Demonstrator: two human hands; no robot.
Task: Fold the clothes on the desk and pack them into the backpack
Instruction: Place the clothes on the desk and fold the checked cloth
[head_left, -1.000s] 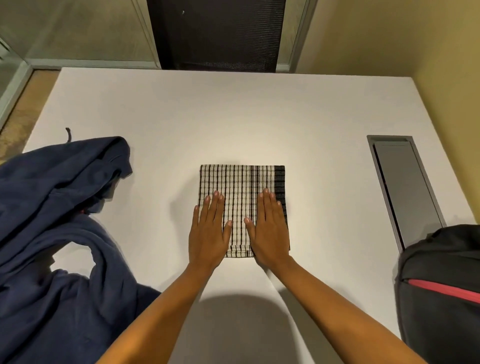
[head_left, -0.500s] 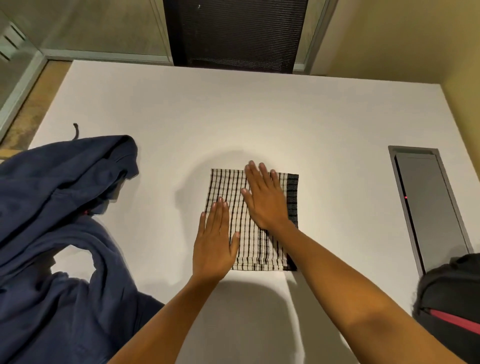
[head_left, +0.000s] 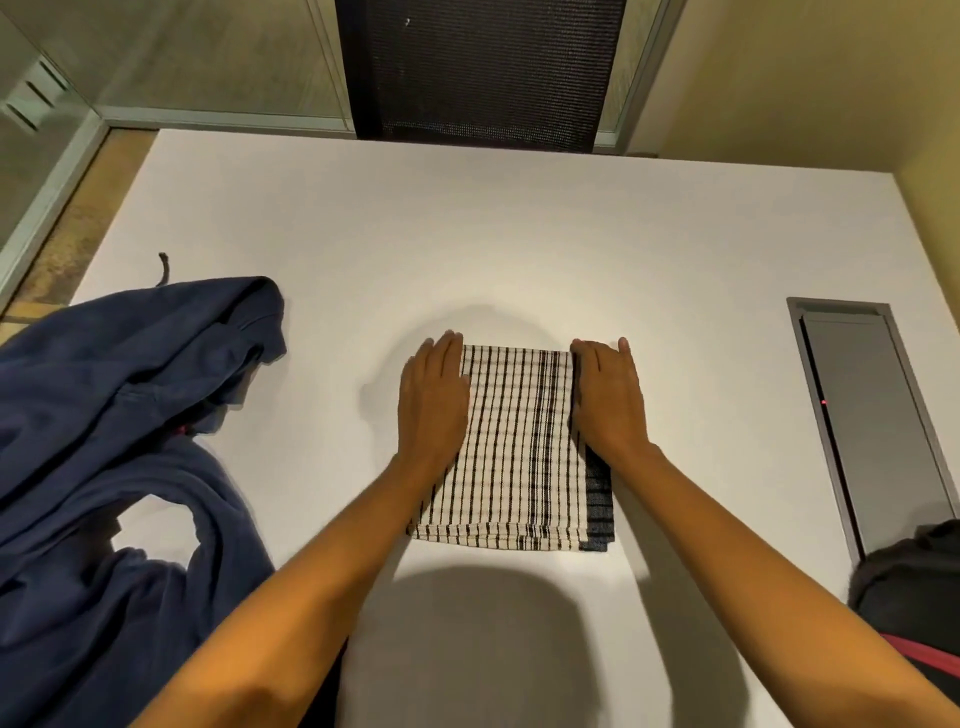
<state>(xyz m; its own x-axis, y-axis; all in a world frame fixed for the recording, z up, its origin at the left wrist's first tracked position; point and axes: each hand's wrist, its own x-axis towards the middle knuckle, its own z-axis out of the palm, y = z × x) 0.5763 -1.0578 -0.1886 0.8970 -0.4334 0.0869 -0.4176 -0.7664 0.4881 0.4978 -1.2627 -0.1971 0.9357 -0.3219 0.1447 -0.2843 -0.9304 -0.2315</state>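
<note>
A folded checked cloth (head_left: 514, 447), white with black lines, lies in the middle of the white desk (head_left: 519, 234). My left hand (head_left: 434, 397) lies flat along its left edge with straight fingers. My right hand (head_left: 608, 397) lies flat along its right edge in the same way. A crumpled navy hoodie (head_left: 104, 467) is spread over the desk's left side. The black backpack (head_left: 914, 608) with a red stripe shows at the lower right corner, mostly cut off by the frame.
A grey cable hatch (head_left: 872, 426) is set into the desk on the right. A black mesh chair back (head_left: 478, 67) stands beyond the far edge. A yellow wall runs along the right, and glass panels stand at the back left.
Both hands slid outwards from the cloth's top to its left and right edges, towards the far end. The cloth lies where it was.
</note>
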